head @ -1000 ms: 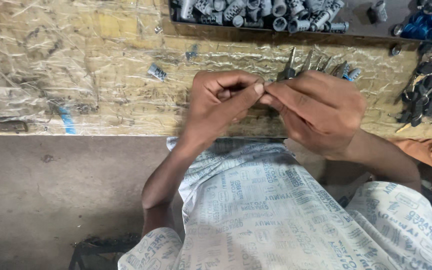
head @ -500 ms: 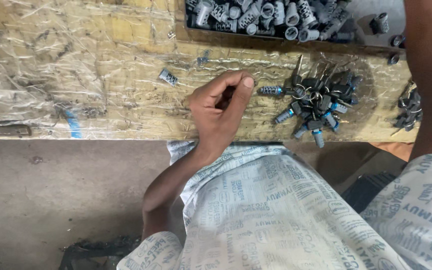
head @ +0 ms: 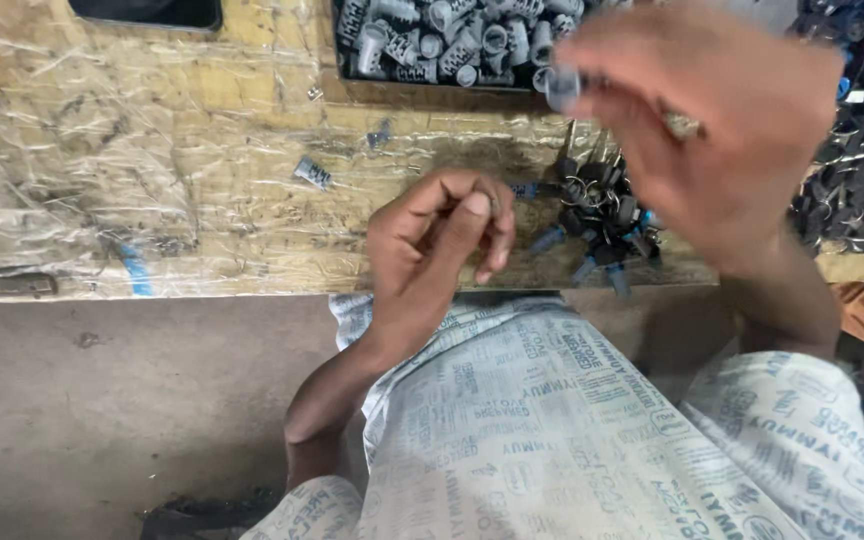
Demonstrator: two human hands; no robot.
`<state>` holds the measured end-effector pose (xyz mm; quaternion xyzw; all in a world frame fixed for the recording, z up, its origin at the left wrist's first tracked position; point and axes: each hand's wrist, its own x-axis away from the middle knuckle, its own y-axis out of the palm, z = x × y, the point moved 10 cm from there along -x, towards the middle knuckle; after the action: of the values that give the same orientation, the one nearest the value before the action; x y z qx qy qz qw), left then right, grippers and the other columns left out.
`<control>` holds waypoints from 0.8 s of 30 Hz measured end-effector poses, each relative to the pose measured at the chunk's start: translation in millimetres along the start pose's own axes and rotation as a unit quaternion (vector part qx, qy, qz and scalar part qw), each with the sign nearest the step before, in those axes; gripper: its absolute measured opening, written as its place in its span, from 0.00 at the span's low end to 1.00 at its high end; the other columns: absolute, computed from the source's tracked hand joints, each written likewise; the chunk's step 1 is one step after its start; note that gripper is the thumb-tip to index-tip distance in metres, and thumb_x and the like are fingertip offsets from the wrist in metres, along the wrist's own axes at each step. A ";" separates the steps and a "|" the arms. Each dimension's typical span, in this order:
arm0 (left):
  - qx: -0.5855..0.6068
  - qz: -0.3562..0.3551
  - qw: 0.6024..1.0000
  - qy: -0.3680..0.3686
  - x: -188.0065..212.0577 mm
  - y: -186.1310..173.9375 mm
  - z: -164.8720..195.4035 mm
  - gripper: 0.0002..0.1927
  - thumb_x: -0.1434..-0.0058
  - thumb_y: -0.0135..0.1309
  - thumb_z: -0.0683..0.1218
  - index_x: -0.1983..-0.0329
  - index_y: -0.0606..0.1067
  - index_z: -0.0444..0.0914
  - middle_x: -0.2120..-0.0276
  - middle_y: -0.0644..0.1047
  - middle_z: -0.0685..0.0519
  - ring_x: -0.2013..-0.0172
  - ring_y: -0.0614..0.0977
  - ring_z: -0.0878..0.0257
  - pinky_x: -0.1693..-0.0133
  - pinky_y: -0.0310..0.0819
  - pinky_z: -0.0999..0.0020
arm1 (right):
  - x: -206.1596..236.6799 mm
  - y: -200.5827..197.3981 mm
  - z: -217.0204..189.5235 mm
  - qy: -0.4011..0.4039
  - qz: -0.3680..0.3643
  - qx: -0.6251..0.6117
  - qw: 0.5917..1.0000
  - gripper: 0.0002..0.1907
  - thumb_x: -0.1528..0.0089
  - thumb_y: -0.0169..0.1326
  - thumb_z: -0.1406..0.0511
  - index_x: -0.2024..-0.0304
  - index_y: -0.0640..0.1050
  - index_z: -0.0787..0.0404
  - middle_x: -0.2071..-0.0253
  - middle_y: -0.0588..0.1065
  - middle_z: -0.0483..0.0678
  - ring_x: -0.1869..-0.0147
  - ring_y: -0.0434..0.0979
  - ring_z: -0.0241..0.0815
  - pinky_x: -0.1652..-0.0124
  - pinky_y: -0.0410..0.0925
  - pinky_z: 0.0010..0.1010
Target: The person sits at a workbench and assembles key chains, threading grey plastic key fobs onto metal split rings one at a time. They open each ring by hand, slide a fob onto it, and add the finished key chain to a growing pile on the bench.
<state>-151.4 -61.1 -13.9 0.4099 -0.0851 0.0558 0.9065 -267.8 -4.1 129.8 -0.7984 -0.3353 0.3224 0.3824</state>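
Bench (head: 202, 150): parts pile (head: 602, 215) btwn hands (blurry).

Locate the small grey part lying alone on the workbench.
In the head view the small grey part lies left of centre on the workbench, apart from the left hand and below-left of the tray of grey caps.

Two hands show: the left hand (head: 442, 250) and the right hand (head: 702, 130). One black tray (head: 347, 60) holds silver caps too many to count. Two stray small parts (head: 313, 173) lie on the desk (head: 102, 150), besides one pile of dark blue-tipped pieces (head: 602, 225).
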 end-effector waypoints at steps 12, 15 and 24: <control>0.020 -0.061 0.987 -0.150 10.0 25.1 -25.8 0.11 0.23 0.55 0.41 0.58 0.77 0.27 0.74 0.74 0.52 0.80 0.67 0.74 0.78 0.57 0.78 | 122.3 19.1 10.7 0.147 0.038 -0.230 0.961 0.10 0.33 0.59 0.81 0.50 0.78 0.73 0.55 0.78 0.65 0.56 0.83 0.47 0.58 0.79 0.27; -0.057 -0.028 0.991 -0.120 11.2 17.2 -23.2 0.09 0.24 0.57 0.40 0.59 0.78 0.28 0.74 0.76 0.53 0.80 0.67 0.75 0.78 0.56 0.79 | 119.8 17.4 4.1 0.124 0.053 -0.208 0.969 0.10 0.41 0.63 0.81 0.58 0.78 0.77 0.60 0.78 0.68 0.59 0.82 0.51 0.60 0.77 0.32; -0.132 -0.069 0.984 -0.097 13.6 19.0 -23.4 0.07 0.22 0.58 0.39 0.53 0.80 0.28 0.65 0.81 0.52 0.69 0.76 0.76 0.68 0.67 0.80 | 169.3 35.6 30.8 0.182 0.108 -0.299 0.931 0.16 0.41 0.46 0.86 0.55 0.80 0.75 0.68 0.78 0.58 0.71 0.76 0.36 0.73 0.68 0.20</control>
<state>-138.8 -30.6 -12.4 0.2950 -0.1505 -0.0582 0.9418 -185.2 123.2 41.3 -0.9519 -0.2530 0.0960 0.1434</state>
